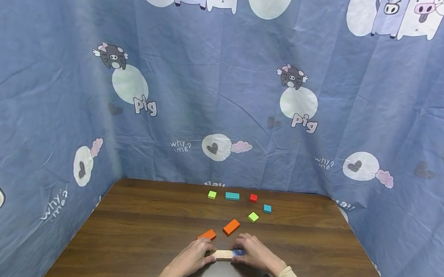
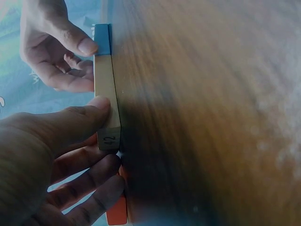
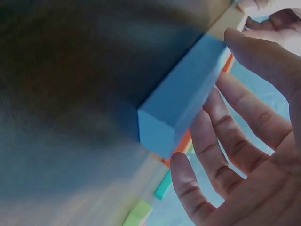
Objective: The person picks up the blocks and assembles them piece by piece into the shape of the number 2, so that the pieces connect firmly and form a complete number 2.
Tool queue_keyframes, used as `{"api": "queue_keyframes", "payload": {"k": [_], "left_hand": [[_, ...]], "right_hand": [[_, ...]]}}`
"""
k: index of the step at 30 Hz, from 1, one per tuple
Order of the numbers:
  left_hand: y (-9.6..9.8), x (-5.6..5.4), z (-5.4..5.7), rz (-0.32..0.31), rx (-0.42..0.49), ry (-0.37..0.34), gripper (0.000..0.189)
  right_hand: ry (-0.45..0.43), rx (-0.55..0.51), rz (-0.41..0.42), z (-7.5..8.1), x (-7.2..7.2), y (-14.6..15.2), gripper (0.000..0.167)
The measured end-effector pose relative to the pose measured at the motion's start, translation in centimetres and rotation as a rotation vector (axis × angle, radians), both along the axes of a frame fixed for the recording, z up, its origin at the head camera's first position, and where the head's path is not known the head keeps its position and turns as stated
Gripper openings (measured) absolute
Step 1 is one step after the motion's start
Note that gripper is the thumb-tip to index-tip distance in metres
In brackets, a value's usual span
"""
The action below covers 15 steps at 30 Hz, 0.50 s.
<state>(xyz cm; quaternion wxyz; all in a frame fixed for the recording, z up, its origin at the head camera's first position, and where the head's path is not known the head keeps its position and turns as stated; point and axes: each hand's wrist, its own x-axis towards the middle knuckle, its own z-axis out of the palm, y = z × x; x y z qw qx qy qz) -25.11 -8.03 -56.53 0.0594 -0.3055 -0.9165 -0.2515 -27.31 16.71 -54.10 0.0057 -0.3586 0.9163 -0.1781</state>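
A plain wooden block point(image 1: 224, 255) and a blue block point(image 1: 238, 252) lie end to end in one row at the table's near side. My left hand point(image 1: 192, 256) pinches the plain block near its left end, thumb on the near face; "42" is printed on that end in the left wrist view. My right hand point(image 1: 257, 252) holds the blue block point(image 3: 181, 89), its thumb by the joint between the two and its fingers along the far side. Just beyond the left fingers lies an orange block point(image 1: 209, 234), partly hidden by them.
Farther back on the brown table point(image 1: 143, 226) lie another orange block point(image 1: 231, 227), two lime blocks point(image 1: 253, 217), a teal block point(image 1: 232, 196), a red block point(image 1: 253, 198) and a small blue block point(image 1: 267, 208). A blue patterned cloth point(image 1: 219, 92) hangs around the table.
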Motion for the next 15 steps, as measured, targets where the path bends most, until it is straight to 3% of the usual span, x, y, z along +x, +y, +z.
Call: {"api": "queue_keyframes", "payload": {"k": [10,15], "left_hand": [[0.05,-0.03,-0.08,0.007,-0.009,-0.007,0.016],[0.14,-0.14,-0.06,0.007,-0.012,-0.008,0.016]], "right_hand": [[0.063,-0.012,0.013,-0.86,0.14,-0.26,0.025],[0.047,-0.019,0.004,-0.88,0.23,-0.34,0.023]]}}
